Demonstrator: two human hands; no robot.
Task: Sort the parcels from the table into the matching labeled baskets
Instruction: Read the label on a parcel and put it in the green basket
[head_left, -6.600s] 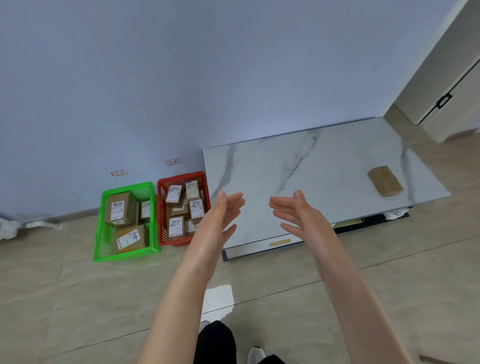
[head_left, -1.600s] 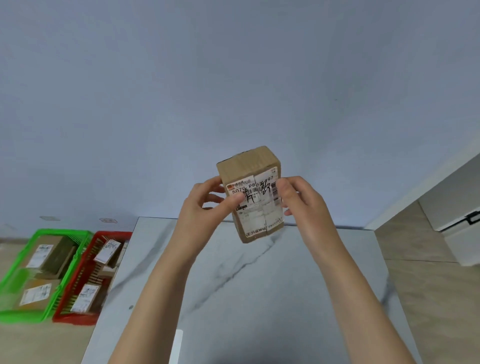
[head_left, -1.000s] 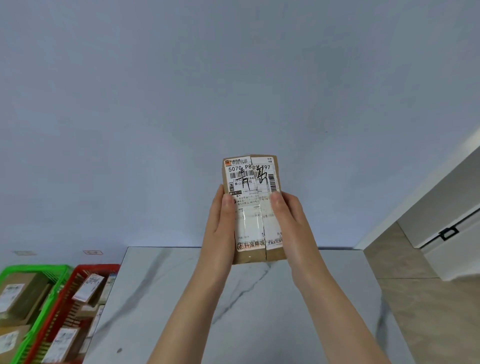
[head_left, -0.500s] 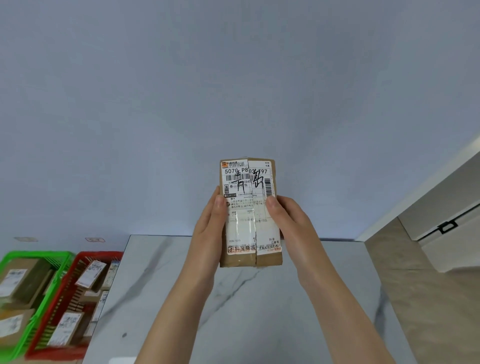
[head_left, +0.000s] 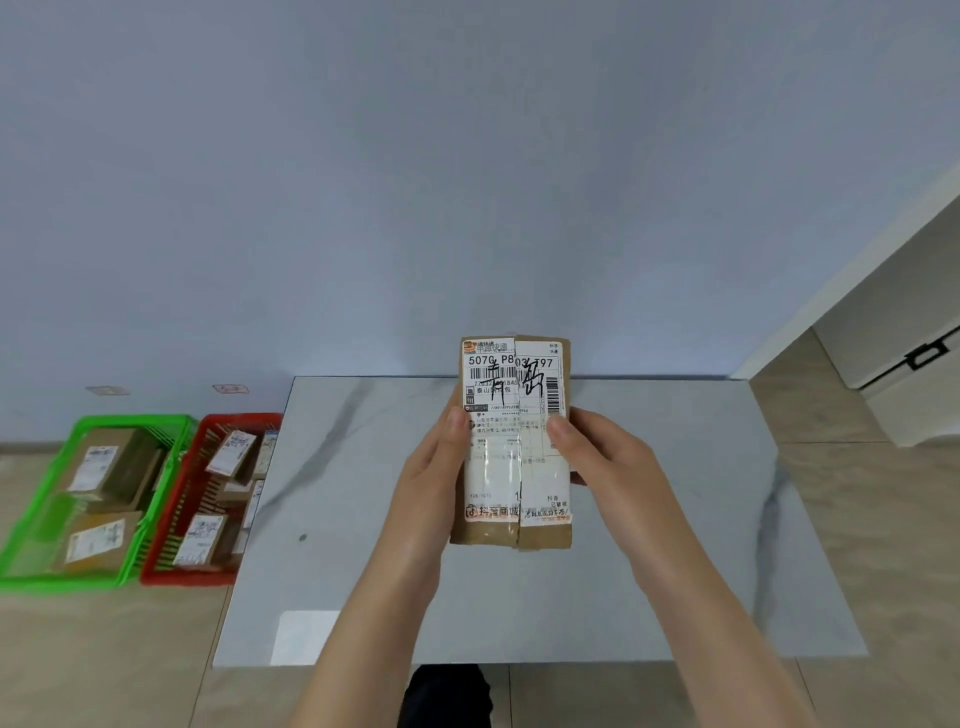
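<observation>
A brown cardboard parcel with a white shipping label and black handwriting faces me above the marble table. My left hand grips its left edge, thumb on the label. My right hand grips the right edge the same way. On the floor left of the table stand a green basket and a red basket, each holding labeled brown parcels.
Two small labels are stuck on the wall, one above the green basket and one above the red one. A white cabinet stands at the right. Tiled floor surrounds the table.
Both hands picked the parcel up from the table and turned its label toward me. In the last half second the view tilted down, showing more of the table and baskets.
</observation>
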